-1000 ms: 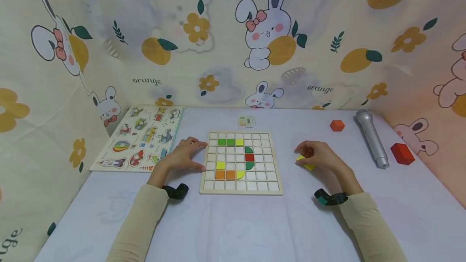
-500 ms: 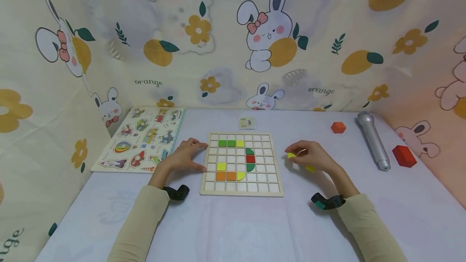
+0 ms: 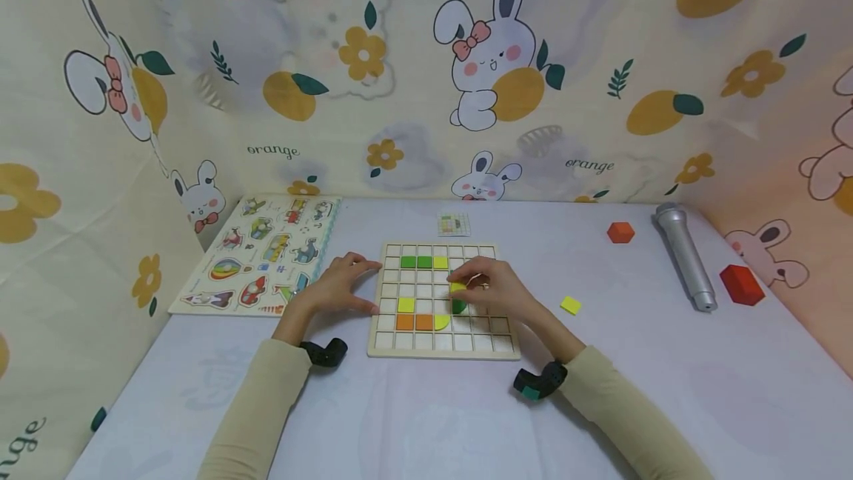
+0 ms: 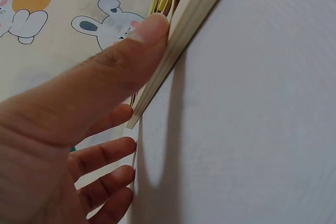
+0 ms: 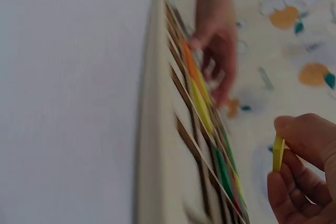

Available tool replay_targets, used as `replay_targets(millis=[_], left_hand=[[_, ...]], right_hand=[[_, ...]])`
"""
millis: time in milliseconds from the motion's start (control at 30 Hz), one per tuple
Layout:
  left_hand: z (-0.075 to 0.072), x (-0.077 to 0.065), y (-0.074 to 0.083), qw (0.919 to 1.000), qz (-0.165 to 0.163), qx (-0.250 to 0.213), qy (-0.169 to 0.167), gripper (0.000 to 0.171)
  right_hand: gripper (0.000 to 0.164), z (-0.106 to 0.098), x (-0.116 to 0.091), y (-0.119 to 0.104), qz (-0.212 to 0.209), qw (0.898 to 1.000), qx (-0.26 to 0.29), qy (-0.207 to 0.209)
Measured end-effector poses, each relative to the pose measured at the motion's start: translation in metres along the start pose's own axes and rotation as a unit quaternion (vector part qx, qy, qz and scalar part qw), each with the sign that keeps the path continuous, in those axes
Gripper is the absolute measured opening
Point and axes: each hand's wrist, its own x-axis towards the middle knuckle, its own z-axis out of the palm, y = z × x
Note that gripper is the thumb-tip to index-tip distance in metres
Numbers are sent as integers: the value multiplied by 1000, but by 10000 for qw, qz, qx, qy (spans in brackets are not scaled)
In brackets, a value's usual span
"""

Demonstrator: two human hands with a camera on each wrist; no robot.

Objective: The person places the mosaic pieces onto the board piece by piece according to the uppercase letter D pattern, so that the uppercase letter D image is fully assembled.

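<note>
My right hand (image 3: 494, 290) is over the right half of a wooden grid board (image 3: 443, 355), pinching a small yellow tile (image 5: 278, 153) between thumb and fingertips. Directly under those fingers shows a green rounded tile (image 3: 458, 307); the hand hides neighbouring cells. Along the board's left side lies my left hand (image 3: 338, 286), thumb and fingers spread apart. Its thumb (image 4: 149, 32) touches the board's edge in the left wrist view. Green tiles (image 3: 416, 263), a yellow square (image 3: 406, 305), orange tiles (image 3: 415, 322) and a yellow rounded tile (image 3: 442, 322) sit in the grid.
One loose yellow tile (image 3: 570, 305) lies right of the board. Behind the board is a small pattern card (image 3: 454, 225). A picture puzzle board (image 3: 266, 258) lies at the left. Red blocks (image 3: 742, 285) and a silver microphone-like cylinder (image 3: 686, 258) are at the right.
From the tiles at the right, my right hand has picked up a yellow tile and carried it left over the board. One yellow tile stays behind on the table. The left hand has held still.
</note>
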Motion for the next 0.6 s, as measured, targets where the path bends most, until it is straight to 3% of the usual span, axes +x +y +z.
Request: replay_targets(millis=[200, 400, 600], left_hand=[[0, 0, -1, 10000, -4, -13, 4, 82], [-2, -1, 2, 10000, 34, -84, -31, 82], [-3, -2, 2, 9999, 52, -85, -17, 81]], right_hand=[[23, 31, 21, -6, -574, 9980, -268, -59], [22, 50, 37, -13, -603, 9960, -656, 105], [19, 63, 50, -11, -448, 9946, -937, -46]])
